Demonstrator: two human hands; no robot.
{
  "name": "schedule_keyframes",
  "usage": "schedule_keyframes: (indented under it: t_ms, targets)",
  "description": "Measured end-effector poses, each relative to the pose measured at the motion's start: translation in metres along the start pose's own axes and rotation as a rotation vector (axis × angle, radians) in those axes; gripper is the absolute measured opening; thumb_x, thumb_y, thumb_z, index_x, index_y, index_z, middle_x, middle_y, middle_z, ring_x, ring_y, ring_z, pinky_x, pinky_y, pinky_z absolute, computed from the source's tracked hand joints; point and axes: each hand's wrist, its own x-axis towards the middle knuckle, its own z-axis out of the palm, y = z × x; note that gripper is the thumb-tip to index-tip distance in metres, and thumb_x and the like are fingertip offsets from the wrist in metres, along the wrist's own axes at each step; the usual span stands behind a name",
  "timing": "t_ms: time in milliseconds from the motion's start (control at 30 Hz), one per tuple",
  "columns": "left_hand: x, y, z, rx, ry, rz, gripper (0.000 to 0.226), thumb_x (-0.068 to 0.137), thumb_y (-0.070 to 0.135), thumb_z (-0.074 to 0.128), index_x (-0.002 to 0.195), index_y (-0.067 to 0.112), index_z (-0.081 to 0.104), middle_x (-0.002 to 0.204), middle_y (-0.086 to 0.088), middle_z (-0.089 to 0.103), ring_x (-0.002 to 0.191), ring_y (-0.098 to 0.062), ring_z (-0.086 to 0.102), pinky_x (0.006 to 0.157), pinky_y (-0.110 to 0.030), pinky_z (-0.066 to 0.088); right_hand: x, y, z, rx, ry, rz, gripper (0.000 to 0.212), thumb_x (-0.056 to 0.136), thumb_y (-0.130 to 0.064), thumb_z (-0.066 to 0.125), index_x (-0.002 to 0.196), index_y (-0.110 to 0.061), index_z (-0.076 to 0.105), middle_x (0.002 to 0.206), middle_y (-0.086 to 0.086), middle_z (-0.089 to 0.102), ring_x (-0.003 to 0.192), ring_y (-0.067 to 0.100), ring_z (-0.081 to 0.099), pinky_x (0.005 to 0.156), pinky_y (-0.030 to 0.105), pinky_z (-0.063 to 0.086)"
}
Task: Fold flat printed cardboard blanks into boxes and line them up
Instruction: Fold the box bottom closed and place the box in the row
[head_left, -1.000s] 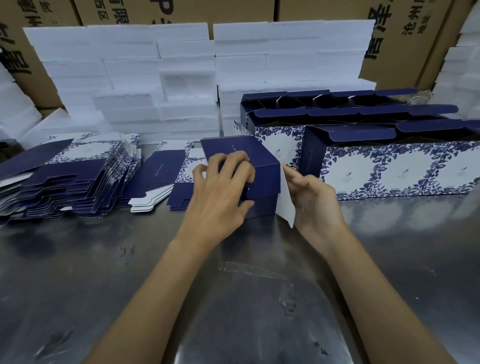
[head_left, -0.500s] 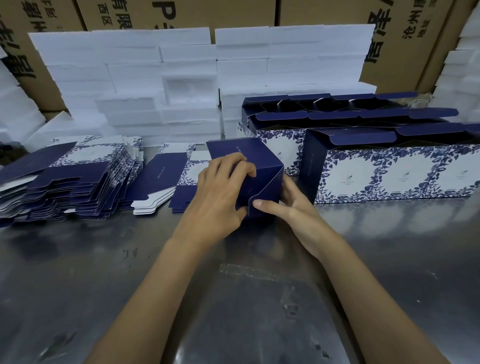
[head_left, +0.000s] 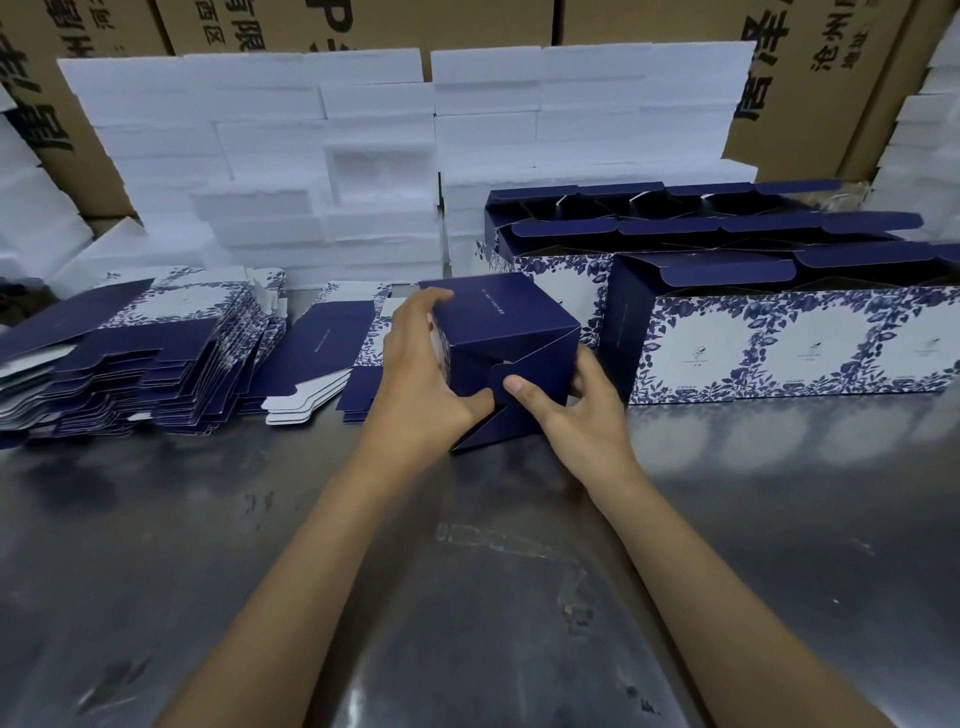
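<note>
**Navy box held on its side, both hands on the closing flaps**

Navy card fills the centre of the frame: the box (head_left: 506, 358) I am folding lies tipped on the steel table (head_left: 467, 597), its long axis running from the upper left towards the lower right, with the flap end turned to the camera. A line of small pale lettering crosses its top face.

My left hand (head_left: 423, 384) wraps the box's left side, fingers curled over the top edge and thumb pressed on the flap end. My right hand (head_left: 576, 415) cups the lower right corner, its thumb laid flat against the rounded tuck tab, fingers bent round the far side. Both forearms reach in from the bottom of the frame.

The end flaps overlap diagonally; a sliver of blue-and-white floral print shows at the left edge.

Flat blanks (head_left: 130, 358) lie fanned at the left of the frame. Finished boxes (head_left: 779, 332) stand in rows at the right, lids up, touching one another. White foam blocks (head_left: 322, 156) are stacked behind, before brown cartons (head_left: 810, 78).
</note>
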Motion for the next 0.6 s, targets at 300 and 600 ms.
schedule_keyframes:
  t_ms: [300, 600]
  targets:
    - [-0.002, -0.004, 0.011, 0.229, 0.066, 0.102, 0.073, 0.068, 0.016, 0.085, 0.129, 0.02, 0.044, 0.146, 0.003, 0.033, 0.134, -0.018, 0.03, 0.099, -0.007, 0.024, 0.002, 0.002, 0.002, -0.099, 0.064, -0.015, 0.035, 0.083, -0.032, 0.083, 0.1, -0.05, 0.059, 0.092, -0.02, 0.075, 0.089, -0.003, 0.07, 0.086, 0.03, 0.059]
    - [-0.006, -0.001, 0.014, 0.282, 0.073, 0.1, 0.073, 0.072, 0.011, 0.08, 0.133, 0.02, 0.04, 0.152, 0.004, 0.029, 0.136, -0.018, 0.027, 0.102, -0.021, 0.026, -0.001, 0.001, 0.006, -0.209, 0.169, -0.02, 0.031, 0.085, -0.039, 0.08, 0.112, -0.032, 0.065, 0.09, -0.015, 0.075, 0.086, 0.007, 0.069, 0.083, 0.04, 0.057]
